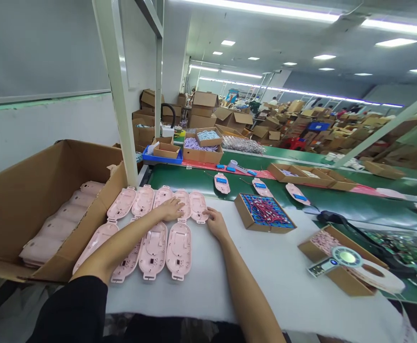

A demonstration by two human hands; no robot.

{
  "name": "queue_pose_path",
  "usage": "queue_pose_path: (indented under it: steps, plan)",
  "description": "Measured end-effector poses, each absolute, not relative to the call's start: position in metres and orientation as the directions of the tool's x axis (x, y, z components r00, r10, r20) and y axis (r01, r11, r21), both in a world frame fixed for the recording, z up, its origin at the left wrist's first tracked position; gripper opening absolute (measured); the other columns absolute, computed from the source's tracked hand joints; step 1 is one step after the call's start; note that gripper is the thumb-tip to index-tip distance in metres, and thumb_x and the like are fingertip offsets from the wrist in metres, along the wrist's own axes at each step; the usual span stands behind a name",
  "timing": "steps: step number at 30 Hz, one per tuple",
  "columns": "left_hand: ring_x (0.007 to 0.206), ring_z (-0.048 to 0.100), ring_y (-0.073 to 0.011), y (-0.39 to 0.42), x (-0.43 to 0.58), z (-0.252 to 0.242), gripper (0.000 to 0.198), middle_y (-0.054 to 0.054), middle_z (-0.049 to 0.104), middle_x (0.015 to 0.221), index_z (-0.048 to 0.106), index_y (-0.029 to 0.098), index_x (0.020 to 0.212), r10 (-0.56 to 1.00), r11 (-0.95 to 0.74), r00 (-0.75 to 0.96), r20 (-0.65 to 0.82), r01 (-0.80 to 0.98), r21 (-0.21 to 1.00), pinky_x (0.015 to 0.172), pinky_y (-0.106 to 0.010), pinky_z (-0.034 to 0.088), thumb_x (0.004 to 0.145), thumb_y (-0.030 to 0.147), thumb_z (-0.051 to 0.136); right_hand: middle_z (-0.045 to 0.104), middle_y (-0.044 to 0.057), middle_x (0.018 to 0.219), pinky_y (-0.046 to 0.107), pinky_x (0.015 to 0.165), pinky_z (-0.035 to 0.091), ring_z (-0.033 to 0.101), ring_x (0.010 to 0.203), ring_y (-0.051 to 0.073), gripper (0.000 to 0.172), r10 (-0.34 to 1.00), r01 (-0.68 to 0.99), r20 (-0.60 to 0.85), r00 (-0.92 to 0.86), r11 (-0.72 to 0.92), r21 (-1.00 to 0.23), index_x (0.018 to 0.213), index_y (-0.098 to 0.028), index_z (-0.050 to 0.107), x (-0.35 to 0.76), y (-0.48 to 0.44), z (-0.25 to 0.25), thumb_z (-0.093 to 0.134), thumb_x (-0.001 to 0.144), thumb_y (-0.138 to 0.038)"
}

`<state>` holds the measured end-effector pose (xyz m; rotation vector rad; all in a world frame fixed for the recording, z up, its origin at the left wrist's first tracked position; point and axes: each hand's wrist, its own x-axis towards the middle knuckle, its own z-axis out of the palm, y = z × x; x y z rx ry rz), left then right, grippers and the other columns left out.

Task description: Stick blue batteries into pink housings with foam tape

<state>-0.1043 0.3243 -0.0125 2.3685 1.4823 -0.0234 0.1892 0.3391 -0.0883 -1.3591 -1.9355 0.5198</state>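
Observation:
Several pink plastic shells (165,245) lie open side up in two rows on the white table pad (272,271). My left hand (171,208) rests on a shell in the far row, fingers curled over it. My right hand (216,223) touches the edge of the rightmost far shell (198,206) with its fingertips, fingers bent. A large cardboard box (25,200) at my left holds stacked pink shells (56,228).
A small box of red and blue wired parts (265,212) sits right of my hands. A green conveyor belt (337,202) carries pink shells with blue cells (222,183). A box with a tape roll (347,259) is at right. A white post (120,95) stands behind the shells.

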Motion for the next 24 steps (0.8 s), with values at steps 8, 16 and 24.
queue_pose_path:
  steps: [8, 16, 24]
  plan:
    - [0.161, 0.024, -0.0344, 0.322, -0.112, -0.014, 0.064, -0.015, 0.036, 0.170, 0.044, 0.020, 0.160, 0.874, -0.417, 0.465, -0.143, 0.868, 0.270, 0.129, -0.061, 0.021, 0.107, 0.057, 0.045, 0.067, 0.004, 0.142, 0.043, 0.112, 0.047, 0.060, 0.123, 0.027, 0.050, 0.931, 0.670, 0.300, -0.207, 0.359, -0.650, 0.109, -0.023, 0.083, 0.188, 0.338, -0.087, 0.047, 0.078, -0.006]
    - [0.161, 0.023, -0.0317, 0.297, -0.148, 0.005, 0.056, -0.011, 0.042, 0.167, 0.049, 0.023, 0.155, 0.992, -0.119, 0.106, 0.069, 0.968, 0.219, 0.131, -0.059, 0.012, 0.109, 0.053, 0.040, 0.053, 0.009, 0.158, 0.044, 0.118, 0.040, 0.051, 0.138, 0.029, 0.068, 0.903, 0.758, 0.319, -0.289, 0.419, -0.499, 0.148, -0.016, 0.062, 0.184, 0.335, -0.087, 0.040, 0.085, -0.002]
    - [0.159, 0.028, -0.0365, 0.294, -0.230, -0.011, 0.075, -0.016, 0.029, 0.173, 0.038, 0.019, 0.163, 0.948, 0.316, -0.300, -0.111, 0.929, 0.193, 0.129, -0.064, 0.019, 0.105, 0.067, 0.043, 0.055, 0.006, 0.157, 0.038, 0.116, 0.040, 0.050, 0.137, 0.027, 0.062, 0.913, 0.785, 0.287, -0.289, 0.397, -0.475, 0.147, -0.016, 0.063, 0.184, 0.330, -0.084, 0.040, 0.090, -0.006]
